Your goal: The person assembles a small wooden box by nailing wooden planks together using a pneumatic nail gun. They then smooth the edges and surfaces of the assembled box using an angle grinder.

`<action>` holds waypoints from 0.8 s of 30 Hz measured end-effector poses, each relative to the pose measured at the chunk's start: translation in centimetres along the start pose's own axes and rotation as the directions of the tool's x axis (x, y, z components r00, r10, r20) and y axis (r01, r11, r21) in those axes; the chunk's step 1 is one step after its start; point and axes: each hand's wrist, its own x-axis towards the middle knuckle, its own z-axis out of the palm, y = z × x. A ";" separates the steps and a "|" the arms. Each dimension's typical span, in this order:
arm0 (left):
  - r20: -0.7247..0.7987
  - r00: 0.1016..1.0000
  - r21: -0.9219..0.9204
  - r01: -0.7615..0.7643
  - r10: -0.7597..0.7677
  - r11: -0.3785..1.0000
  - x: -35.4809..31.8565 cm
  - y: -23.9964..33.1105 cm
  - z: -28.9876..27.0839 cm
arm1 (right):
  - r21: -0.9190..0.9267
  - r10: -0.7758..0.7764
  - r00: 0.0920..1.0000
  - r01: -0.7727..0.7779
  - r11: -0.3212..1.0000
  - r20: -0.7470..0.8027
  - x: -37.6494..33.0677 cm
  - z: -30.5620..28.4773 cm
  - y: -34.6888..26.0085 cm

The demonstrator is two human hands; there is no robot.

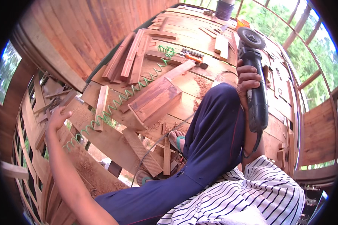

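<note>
- Floor (184,30): planks carry the wood and tools around me; gaps between them show near my feet, so I can't call this surface closed over.
- Boards (133,56): several lie side by side in a loose heap beyond the box, separate from it. I judge these unjoined; whether each has been smoothed I cannot tell.
- Box (156,101): it rests on the floor ahead of me, between the hose and my raised knee. Its reddish panels sit together against an end piece, so I take that much as put together; its finish I can't judge.
- Hose (128,92): green and coiled, running past the near side of the box toward my left side.
- Grinder (260,101): raised at my right, its disc up and well apart from any wood, so no grinding is happening at this moment.
- Right hand (248,80): fingers wrapped firmly round the grinder's body.
- Left hand (57,118): thumb and fingers partly spread beside a strip of wood; I cannot tell whether it grips it.
- Shavings (202,84): scattered near the box, a sign, I judge, that some wood has already been worked.
</note>
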 end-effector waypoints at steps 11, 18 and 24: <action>0.099 0.995 0.045 0.024 -0.029 0.999 0.5 3.5 -0.4 | 0.011 -0.030 0.999 0.030 0.999 0.022 -1.6 0.1 -0.3; 0.170 0.867 -0.376 -0.382 0.468 0.844 -4.3 27.8 4.5 | -0.535 -0.155 0.987 0.106 0.838 -0.047 -0.1 0.6 -4.6; 0.305 0.719 -0.671 -0.303 0.625 0.677 -5.9 41.0 22.4 | -0.926 -0.571 0.742 -0.184 0.329 -0.350 2.0 -5.6 -11.1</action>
